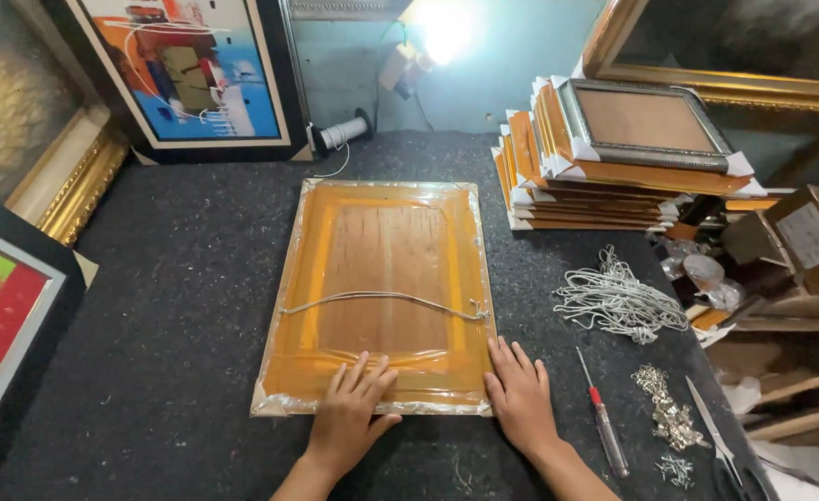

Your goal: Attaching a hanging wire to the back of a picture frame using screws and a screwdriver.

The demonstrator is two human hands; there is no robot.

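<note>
Big orange picture frame wrapped in clear plastic (386, 288) lies face down in the middle of the frame, on the dark grey felt desk (187, 306). A thin white hanging cord (381, 299) runs across its back, left to right.

Left hand (354, 408) is at the bottom of the frame, fingers spread wide & flat on the lower edge of the wrapped frame, holding nothing. Right hand (519, 394) is just to the right of it, open & flat too, by the frame's lower right corner, fingertips touching the edge, palm on the desk.

Right of that hand: a small screwdriver w/ red handle (602, 417), then a pile of little silver metal hooks (667, 417) and silver scissors (717, 445) at the lower right. Above them, a bunch of white cords (618, 301).

Upper right: a stack of orange frames w/ white corner guards (604, 167). Upper left: a bright painting in a black frame (191, 70) leans on the wall, a gold frame (80, 176) beside it. A white spool of cord (342, 133) lies at the top centre, near the wall
</note>
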